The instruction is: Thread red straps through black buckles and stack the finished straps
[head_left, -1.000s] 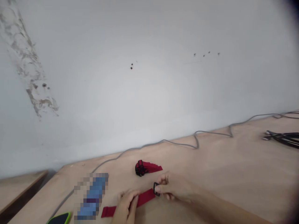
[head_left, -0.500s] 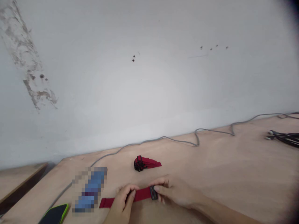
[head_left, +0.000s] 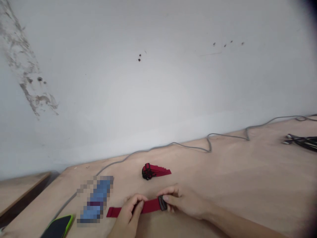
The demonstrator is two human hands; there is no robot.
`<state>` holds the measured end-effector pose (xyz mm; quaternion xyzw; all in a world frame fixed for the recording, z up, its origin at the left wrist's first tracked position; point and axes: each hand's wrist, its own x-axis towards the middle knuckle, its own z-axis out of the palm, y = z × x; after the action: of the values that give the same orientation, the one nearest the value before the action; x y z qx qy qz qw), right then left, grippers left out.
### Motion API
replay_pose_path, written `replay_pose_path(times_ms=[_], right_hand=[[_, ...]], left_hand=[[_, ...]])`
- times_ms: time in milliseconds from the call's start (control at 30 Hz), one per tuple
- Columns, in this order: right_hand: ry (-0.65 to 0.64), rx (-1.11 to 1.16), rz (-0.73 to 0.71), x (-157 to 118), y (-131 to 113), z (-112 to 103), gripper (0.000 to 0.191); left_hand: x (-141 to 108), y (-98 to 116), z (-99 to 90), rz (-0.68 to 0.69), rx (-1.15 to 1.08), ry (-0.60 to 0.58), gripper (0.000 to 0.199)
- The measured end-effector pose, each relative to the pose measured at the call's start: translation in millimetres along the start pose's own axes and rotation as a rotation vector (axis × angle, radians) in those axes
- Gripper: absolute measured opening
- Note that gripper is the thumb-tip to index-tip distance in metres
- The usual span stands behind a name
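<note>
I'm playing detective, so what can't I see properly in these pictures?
All in the head view:
Strap: the left hand covers part of it.
Buckle: the right hand hides part of its right side.
Blue thing: blurred into blocks, so I can't tell what it is.
Phone: cut off by the bottom edge.
Black cables: cut off by the right edge.
</note>
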<state>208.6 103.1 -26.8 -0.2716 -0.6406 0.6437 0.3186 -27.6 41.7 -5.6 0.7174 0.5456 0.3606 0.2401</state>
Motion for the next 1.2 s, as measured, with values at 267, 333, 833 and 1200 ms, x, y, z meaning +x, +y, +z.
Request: replay_pose_path(times_ms=[267, 333, 833, 1200], right_hand=[[0.031, -0.060, 0.069, -1.4, -8.1, 10.5, 0.034], [0.028, -0.086, 0.098, -1.9, -11.9, 12.4, 0.033], [0.136, -0.287, -0.058, -6.0, -8.3, 16.9, 0.029], [-0.079, -0.467, 0.129, -12.2, -35.2, 2.3, 0.032]], left_hand=[[-9.1, 3.3, 4.0, 0.239, 0.224, -0.049, 0.033], [-9.6, -3.3, 9.8, 0.352, 0.336, -0.071, 0.056], [-6.9, 13.0, 20.1, 0.288, 0.386, -0.069, 0.023], [-1.1, 7.0, 18.5, 0.416, 0.270, -0.208, 0.025]])
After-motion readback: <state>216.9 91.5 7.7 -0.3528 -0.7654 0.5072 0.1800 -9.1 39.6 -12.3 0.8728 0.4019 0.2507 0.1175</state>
